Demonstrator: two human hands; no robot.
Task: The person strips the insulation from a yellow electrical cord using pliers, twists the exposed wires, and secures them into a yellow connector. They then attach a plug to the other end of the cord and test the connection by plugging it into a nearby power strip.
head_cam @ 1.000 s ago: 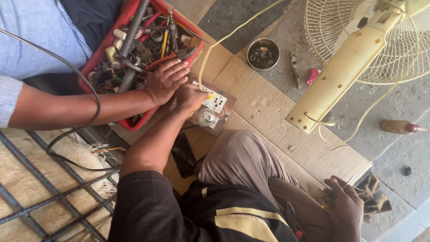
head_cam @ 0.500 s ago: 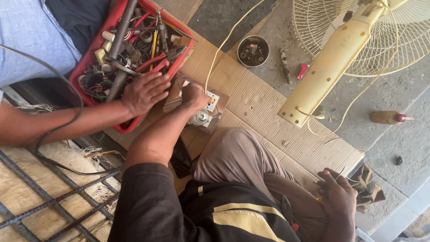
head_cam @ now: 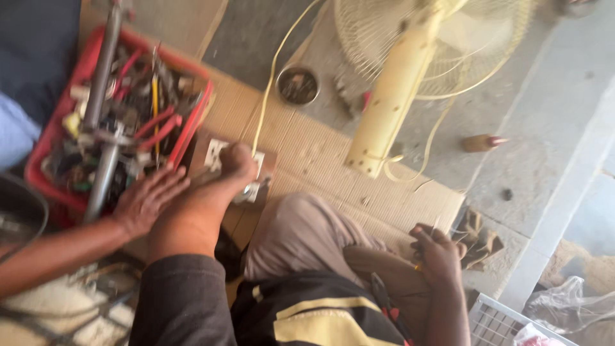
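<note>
My left hand (head_cam: pixel 234 163) lies closed over a small white socket board (head_cam: pixel 256 182) on a brown wooden base, on a sheet of cardboard (head_cam: pixel 333 160). A cream wire (head_cam: pixel 269 77) runs from the board toward the top of the view. My right hand (head_cam: pixel 439 253) rests by my knee at the lower right, fingers curled around a small thin thing that I cannot make out. Another person's hand (head_cam: pixel 147 198) lies open at the near edge of a red tray (head_cam: pixel 192 125), right beside my left forearm. The picture is blurred.
The red tray holds several tools, wires and a grey metal pipe (head_cam: pixel 102 96). A cream fan column (head_cam: pixel 391 109) and its grille (head_cam: pixel 448 45) lie across the cardboard. A round tin (head_cam: pixel 298 85), a brown red-tipped object (head_cam: pixel 480 142) and a white crate (head_cam: pixel 500 320) are nearby.
The view has swung and moved closer. The other person's hand has slid from inside the red tray to its near edge. My left hand stays on the socket board; my right hand stays by my knee.
</note>
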